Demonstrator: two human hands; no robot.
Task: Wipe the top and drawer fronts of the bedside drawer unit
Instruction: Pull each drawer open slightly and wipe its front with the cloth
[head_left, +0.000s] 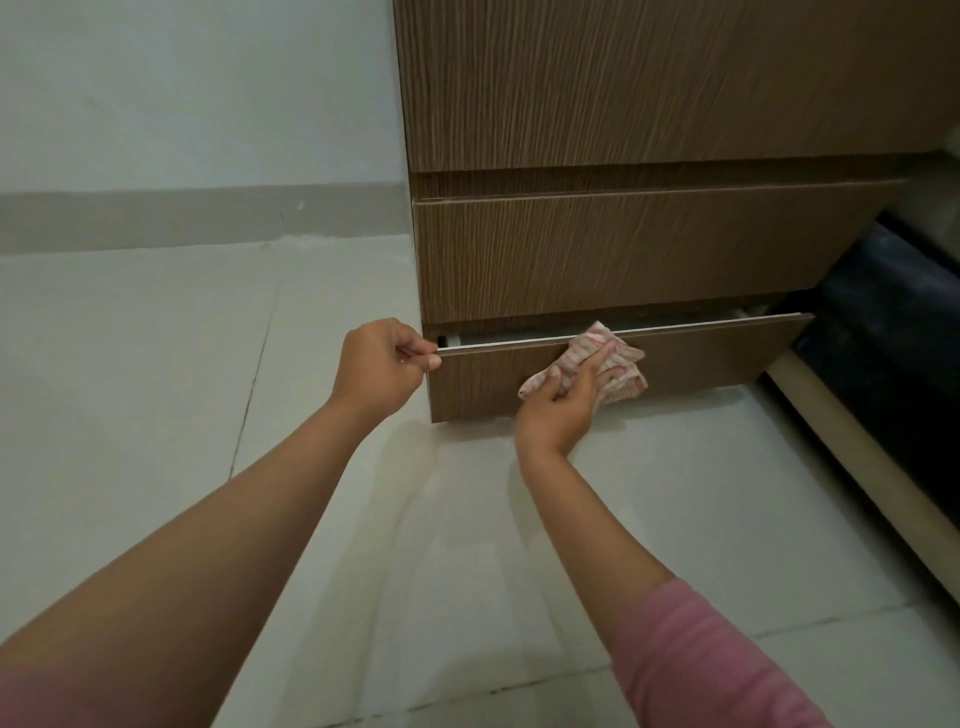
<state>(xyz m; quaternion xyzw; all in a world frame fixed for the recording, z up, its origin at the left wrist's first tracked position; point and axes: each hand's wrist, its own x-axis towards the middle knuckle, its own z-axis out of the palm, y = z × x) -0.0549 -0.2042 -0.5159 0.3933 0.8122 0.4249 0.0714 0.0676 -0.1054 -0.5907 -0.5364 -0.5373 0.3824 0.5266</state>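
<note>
A brown wood-grain drawer unit (649, 104) stands against the wall, with three drawer fronts in view. The bottom drawer (717, 358) is pulled slightly out, showing a thin gap along its top edge. My left hand (382, 366) pinches the top left corner of that drawer front. My right hand (566, 402) presses a crumpled red-and-white striped cloth (618, 364) flat against the middle of the bottom drawer front, with the cloth's upper part reaching over the top edge. The unit's top is out of view.
Pale floor tiles (467, 545) spread in front of the unit, with a grey skirting and white wall (182, 104) at left. At right a bed frame's light wooden rail (852, 467) and dark mattress side (893, 322) run close beside the unit.
</note>
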